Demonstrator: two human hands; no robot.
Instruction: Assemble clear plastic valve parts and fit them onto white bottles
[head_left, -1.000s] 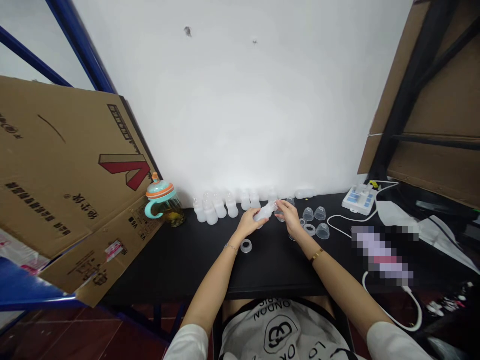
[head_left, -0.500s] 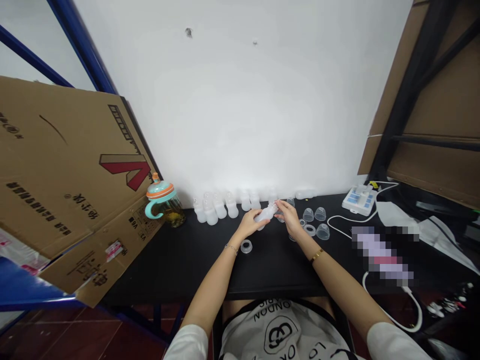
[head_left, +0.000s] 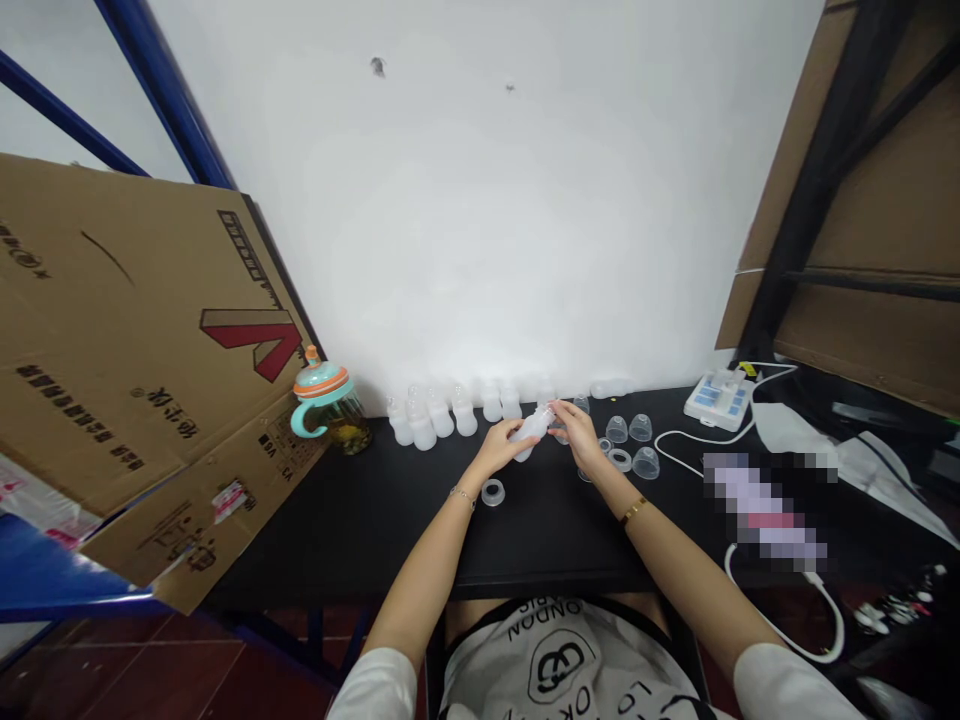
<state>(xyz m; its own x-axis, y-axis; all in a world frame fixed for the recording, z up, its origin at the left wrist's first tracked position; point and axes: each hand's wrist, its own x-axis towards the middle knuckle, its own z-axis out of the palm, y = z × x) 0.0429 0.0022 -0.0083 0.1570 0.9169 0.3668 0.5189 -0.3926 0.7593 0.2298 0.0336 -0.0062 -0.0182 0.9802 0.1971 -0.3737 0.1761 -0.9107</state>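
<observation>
A frosted white baby bottle (head_left: 532,430) lies tilted between my hands above the black table (head_left: 540,540). My left hand (head_left: 501,447) is wrapped round its body. At the bottle's upper end the fingers of my right hand (head_left: 574,428) are closed on its top; what exactly they pinch there is too small to make out. A translucent ring (head_left: 493,492) rests on the table just below my left hand. To the right of my right hand lie another ring (head_left: 619,460) and several clear dome caps (head_left: 645,462).
Several capped bottles (head_left: 422,420) stand along the white wall at left, and one bottle (head_left: 611,387) lies on its side. A teal-lidded jug (head_left: 330,405) stands beside a cardboard box (head_left: 150,350). At right are a power strip (head_left: 716,400) and a white cable (head_left: 679,437).
The bottle has turned slightly, its lower end dipping a little. Both hands stay in almost the same place and keep hold of it.
</observation>
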